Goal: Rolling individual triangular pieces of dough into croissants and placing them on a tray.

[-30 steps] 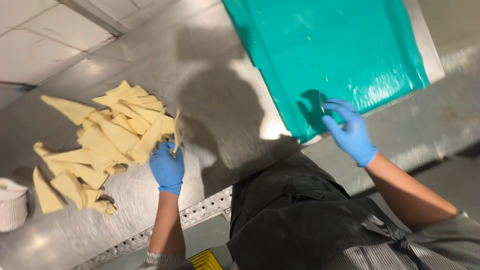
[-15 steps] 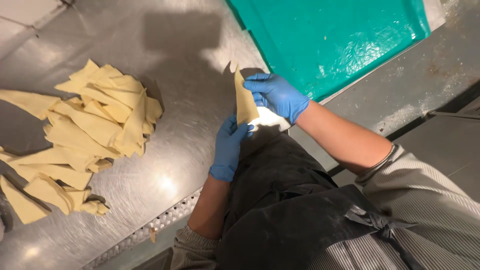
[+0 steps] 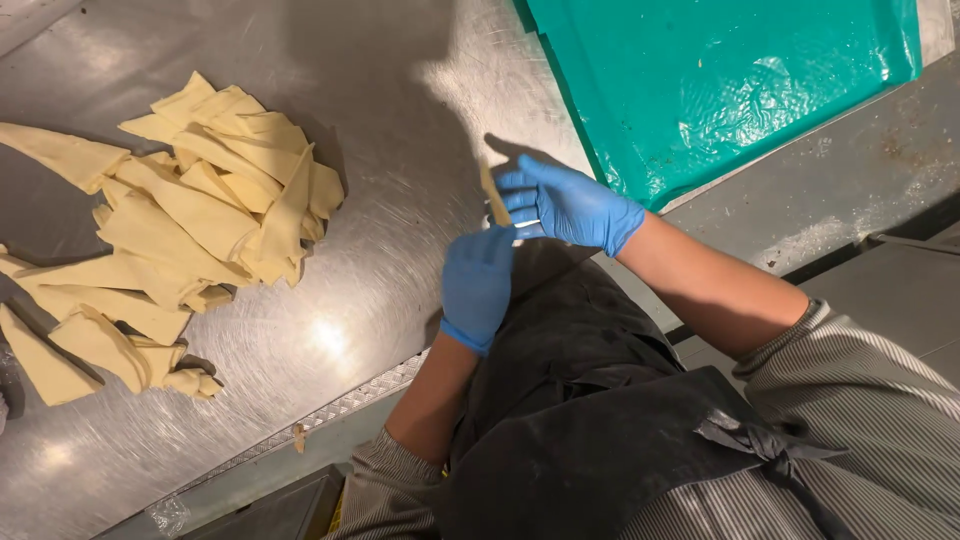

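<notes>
Since half a second ago, both hands have drawn a little further from the body over the bench edge, and the dough strip they share now shows edge-on, far narrower than the broad triangle seen before. Both hands wear blue gloves. Right hand [image 3: 565, 203] has its fingers pinched together on the upper part of the dough strip [image 3: 492, 197], while left hand [image 3: 478, 280] sits just below it, fingers curled toward the strip's lower end; whether they actually clamp it I cannot tell, as the glove hides the contact.

Around them, the steel bench [image 3: 400, 290] carries a loose pile of cut dough triangles [image 3: 190, 220] well to the left, with a few stray pieces trailing toward the near-left edge. Nothing lies between the hands and that pile. At the upper right is a tray lined with a teal sheet [image 3: 720, 80], its near edge just beyond the right hand; the glossy, wrinkled sheet holds no dough. A dark apron [image 3: 600, 420] over a striped shirt fills the lower right.

The held strip is pale yellow, thin and tapering, standing nearly upright, raised off the bench between the 2 hands. A small dough crumb [image 3: 298, 437] sits on the bench's front lip.
</notes>
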